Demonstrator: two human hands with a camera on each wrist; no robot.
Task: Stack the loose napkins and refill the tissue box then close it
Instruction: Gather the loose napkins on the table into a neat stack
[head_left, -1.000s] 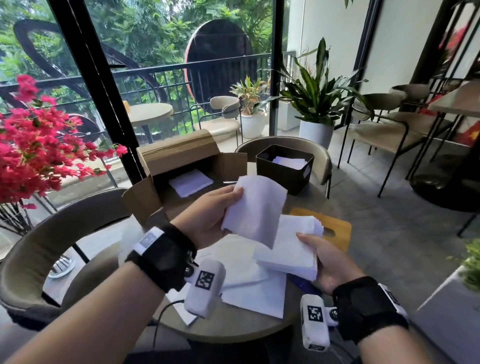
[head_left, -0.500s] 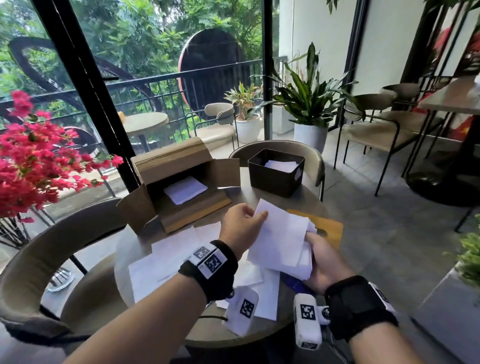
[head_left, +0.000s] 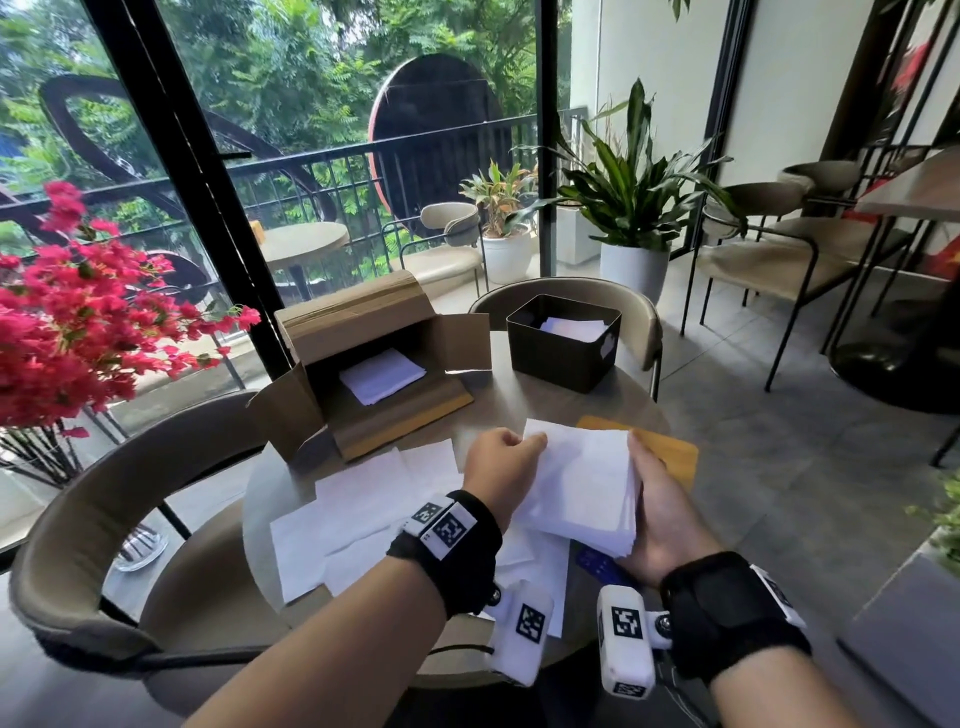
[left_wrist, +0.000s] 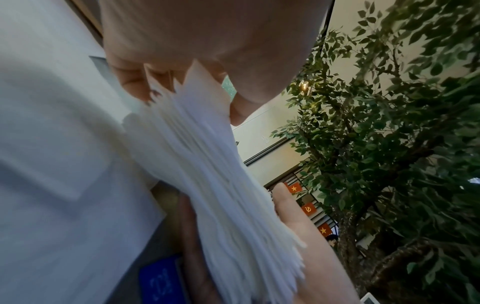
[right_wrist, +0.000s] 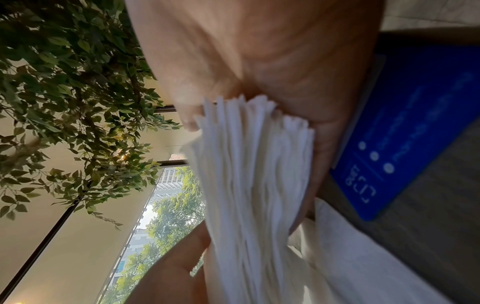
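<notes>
Above the round table (head_left: 519, 400) both hands hold a thick stack of white napkins (head_left: 582, 483) (left_wrist: 207, 185) (right_wrist: 254, 174). My left hand (head_left: 501, 462) pinches the stack's left edge, thumb on top and fingers underneath. From below and from the right, my right hand (head_left: 654, 499) cups the stack. Several loose napkins (head_left: 363, 509) lie spread on the table below and to the left. The black tissue box (head_left: 563, 343) stands open at the table's far side with white napkins inside. Its wooden lid (head_left: 670, 452) lies on the table behind my right hand.
An open cardboard carton (head_left: 374, 364) with a napkin inside lies at the table's far left. A blue card (head_left: 597, 564) (right_wrist: 415, 123) lies under the stack. Chairs (head_left: 104, 519) ring the table. Pink flowers (head_left: 67, 322) stand left. A potted plant (head_left: 634, 208) stands behind the table.
My left hand has laid the single napkin onto the stack and now pinches its left edge. The stack has moved slightly away from me, still low over the table.
</notes>
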